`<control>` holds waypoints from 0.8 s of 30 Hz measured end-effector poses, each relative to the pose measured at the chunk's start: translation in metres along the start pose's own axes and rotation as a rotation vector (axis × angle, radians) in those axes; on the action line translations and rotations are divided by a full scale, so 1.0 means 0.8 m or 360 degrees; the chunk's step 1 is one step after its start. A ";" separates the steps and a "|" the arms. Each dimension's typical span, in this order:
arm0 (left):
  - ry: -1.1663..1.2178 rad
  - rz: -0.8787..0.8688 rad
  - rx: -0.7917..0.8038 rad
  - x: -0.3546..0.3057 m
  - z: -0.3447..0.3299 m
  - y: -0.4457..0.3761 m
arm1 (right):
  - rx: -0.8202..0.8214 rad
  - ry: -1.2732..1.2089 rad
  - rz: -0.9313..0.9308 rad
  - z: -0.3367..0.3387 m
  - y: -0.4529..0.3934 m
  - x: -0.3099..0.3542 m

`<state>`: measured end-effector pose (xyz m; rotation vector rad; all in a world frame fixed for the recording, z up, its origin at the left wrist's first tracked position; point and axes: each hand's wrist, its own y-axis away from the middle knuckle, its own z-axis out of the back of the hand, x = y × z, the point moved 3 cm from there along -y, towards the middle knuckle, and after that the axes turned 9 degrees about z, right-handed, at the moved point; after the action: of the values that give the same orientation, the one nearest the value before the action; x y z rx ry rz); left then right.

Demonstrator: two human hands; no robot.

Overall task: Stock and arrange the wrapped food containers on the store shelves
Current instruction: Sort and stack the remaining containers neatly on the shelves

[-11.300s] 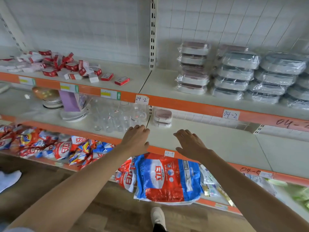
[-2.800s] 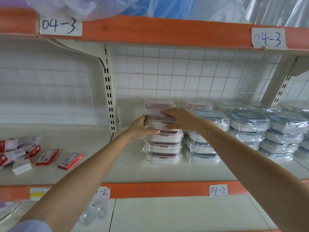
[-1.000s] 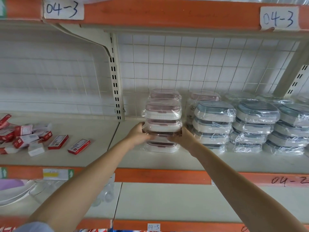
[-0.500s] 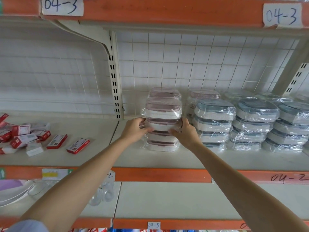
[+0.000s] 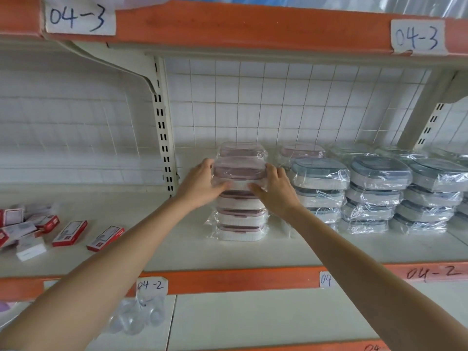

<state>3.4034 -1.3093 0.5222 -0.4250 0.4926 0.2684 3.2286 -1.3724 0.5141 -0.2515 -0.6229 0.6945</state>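
Pink-lidded top box (image 5: 239, 171) on stack (image 5: 240, 214) | left hand (image 5: 200, 184) grips left end | right hand (image 5: 276, 190) grips right end | shelf (image 5: 177, 249)

Two white paper labels on the top shelf's orange edge (image 5: 253, 26) read "04-3", one at the left (image 5: 78, 17) and one at the right (image 5: 417, 38). On the lower orange edge (image 5: 228, 279), a paper label (image 5: 152, 285) read "04-2", another label (image 5: 325, 279) showed only "04", and "04-2" (image 5: 433, 272) was written straight on the edge.
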 end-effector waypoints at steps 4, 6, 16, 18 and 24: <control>-0.0226 -0.0260 -0.0373 -0.040 0.021 0.002 | 0.0027 0.0224 0.0192 0.034 -0.003 0.002; -0.0122 -0.0354 -0.0417 -0.068 0.022 0.001 | -0.0015 0.0239 0.0251 0.059 -0.002 -0.002; 0.0287 -0.0088 0.0121 -0.183 -0.064 -0.002 | -0.0064 0.0124 -0.0096 0.170 0.002 -0.124; 0.0332 0.0133 0.0357 -0.192 -0.085 -0.004 | 0.0096 -0.0070 -0.0183 0.162 0.010 -0.149; 0.0816 0.0582 0.0510 -0.198 -0.136 -0.003 | 0.0209 -0.0628 -0.0432 0.121 0.030 -0.188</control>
<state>3.2266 -1.3837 0.5163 -0.0799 1.1034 0.4272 3.0669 -1.4531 0.5135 0.0960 -0.9631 0.5215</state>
